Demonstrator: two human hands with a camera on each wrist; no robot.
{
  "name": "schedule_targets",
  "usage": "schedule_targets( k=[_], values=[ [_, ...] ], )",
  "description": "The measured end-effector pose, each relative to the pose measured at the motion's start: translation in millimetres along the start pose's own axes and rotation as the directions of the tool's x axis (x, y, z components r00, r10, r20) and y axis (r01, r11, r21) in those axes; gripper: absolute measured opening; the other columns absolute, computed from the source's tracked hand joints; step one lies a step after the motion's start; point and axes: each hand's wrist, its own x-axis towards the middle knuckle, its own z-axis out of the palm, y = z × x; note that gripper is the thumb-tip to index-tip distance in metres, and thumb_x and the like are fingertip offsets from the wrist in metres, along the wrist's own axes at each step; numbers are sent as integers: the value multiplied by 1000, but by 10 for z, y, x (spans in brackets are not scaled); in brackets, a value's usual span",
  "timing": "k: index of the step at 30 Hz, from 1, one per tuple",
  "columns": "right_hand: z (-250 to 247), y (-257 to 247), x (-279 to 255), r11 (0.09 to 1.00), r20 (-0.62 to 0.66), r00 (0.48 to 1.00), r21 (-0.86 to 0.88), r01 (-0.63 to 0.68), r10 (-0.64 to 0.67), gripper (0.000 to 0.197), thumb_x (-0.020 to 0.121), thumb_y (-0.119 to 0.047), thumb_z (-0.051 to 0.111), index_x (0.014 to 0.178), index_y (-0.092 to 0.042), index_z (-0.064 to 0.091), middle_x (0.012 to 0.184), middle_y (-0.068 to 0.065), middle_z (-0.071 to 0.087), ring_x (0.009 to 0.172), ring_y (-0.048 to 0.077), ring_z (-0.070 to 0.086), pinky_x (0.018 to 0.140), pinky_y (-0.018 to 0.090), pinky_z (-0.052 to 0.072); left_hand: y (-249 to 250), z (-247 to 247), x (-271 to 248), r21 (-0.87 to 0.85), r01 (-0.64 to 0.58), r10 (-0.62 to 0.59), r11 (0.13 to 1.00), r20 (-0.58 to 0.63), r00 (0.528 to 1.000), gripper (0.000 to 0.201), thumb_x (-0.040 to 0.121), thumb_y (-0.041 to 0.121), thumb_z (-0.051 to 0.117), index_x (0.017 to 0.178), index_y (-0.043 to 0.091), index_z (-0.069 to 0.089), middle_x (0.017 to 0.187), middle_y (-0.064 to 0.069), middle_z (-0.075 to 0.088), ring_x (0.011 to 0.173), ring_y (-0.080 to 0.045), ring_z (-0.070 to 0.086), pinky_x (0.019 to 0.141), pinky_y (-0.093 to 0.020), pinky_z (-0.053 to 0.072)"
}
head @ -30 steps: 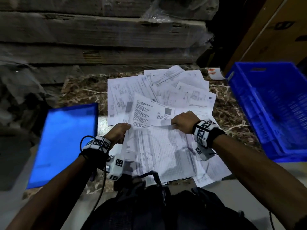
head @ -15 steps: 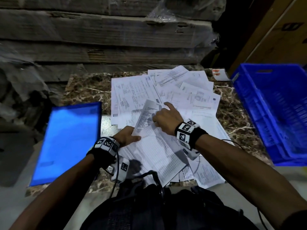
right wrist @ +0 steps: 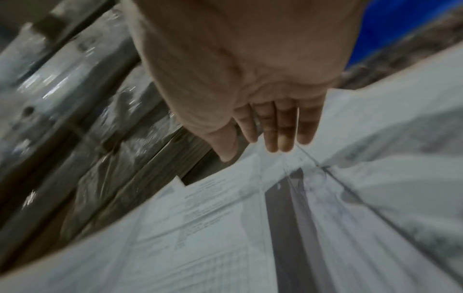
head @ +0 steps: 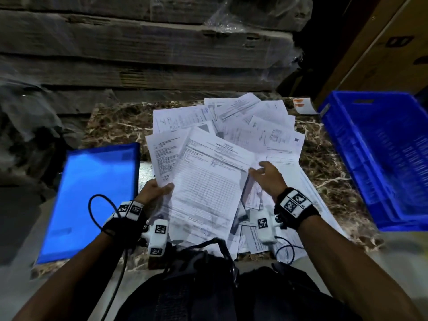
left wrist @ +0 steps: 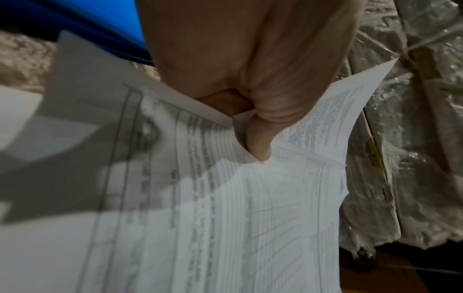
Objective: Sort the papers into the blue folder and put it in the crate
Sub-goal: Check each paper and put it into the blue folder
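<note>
Marble-patterned tabletop (head: pixel 111 126) from the head camera: loose papers (head: pixel 266 126) sprawl across it, the blue folder (head: pixel 92 195) lies shut at the left with nothing filed, the crate (head: pixel 379 158) waits right. Early days, I'd say. Left wrist view: the left hand (left wrist: pixel 250 83) pinches a few gathered sheets (left wrist: pixel 225 208). Right wrist view, blurred: the right hand (right wrist: pixel 250 79) hovers, fingers straight, over the pile.

print on papers (head: pixel 208 181) blurred, crate (head: pixel 379 158) cut by right edge
</note>
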Motion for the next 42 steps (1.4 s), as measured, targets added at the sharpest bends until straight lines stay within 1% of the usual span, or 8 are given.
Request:
schedule_targets(
  k=[4,7,10,14,19,34,39,42],
  values=[
    [207,58,-70,979,106,994,201,-31,10,50,85,-23,71,129,-9,51,108,14,64,92,27,60,81,37,48,7,2,-14,-82,-14,15,997,6,1000,14,90,3,57,102,-1,63,96,-17,69,92,-32,63,80,-40,53],
    [304,49,-117,975,7,998,215,62,-65,10,84,-7,69,84,-16,66,73,0,63,71,19,57,70,30,44,31,19,-48,-83,-41,45,996,39,998,25,91,7,57,112,-5,59,104,-21,67,96,-34,64,84,-42,54],
    [309,63,-69,985,-78,992,136,109,-99,40,85,-9,67,56,-16,40,56,3,42,59,19,42,63,31,36,61,52,-86,-6,-65,66,998,34,997,18,93,16,55,98,1,64,79,-5,72,74,-23,65,63,-28,53],
    [175,78,47,989,-144,981,55,138,-129,45,85,-9,64,57,-17,29,57,5,32,63,19,36,61,33,32,50,51,-93,102,-50,47,994,27,999,20,97,22,51,100,6,62,78,-3,69,63,-14,64,50,-21,50],
    [129,92,136,988,-65,986,-40,151,-154,46,84,-6,64,55,-16,30,55,1,30,62,18,35,62,31,32,38,71,-162,285,-118,87,951,121,989,33,98,23,47,124,5,56,114,-9,64,95,-21,63,71,-23,49],
    [606,-161,18,987,108,986,-81,139,-130,41,86,-4,61,53,-18,40,56,-1,43,63,18,44,66,27,36,-55,53,-199,307,-6,-12,952,55,998,40,84,-1,65,123,-4,55,121,-18,62,110,-35,60,96,-54,46],
    [589,-72,20,997,63,997,59,43,-47,9,85,-17,68,87,-22,61,97,10,70,95,31,65,89,42,53,-103,72,-178,212,55,-38,976,-83,996,32,90,-6,48,120,-1,57,117,-21,63,106,-37,61,96,-52,47],
    [381,47,10,999,-88,995,-17,-50,48,29,89,-23,63,116,-13,61,117,9,65,107,26,59,89,25,43,-131,49,-176,156,61,-30,986,-192,981,26,87,-7,44,104,2,61,94,-19,66,79,-30,62,73,-36,52]
  ],
)
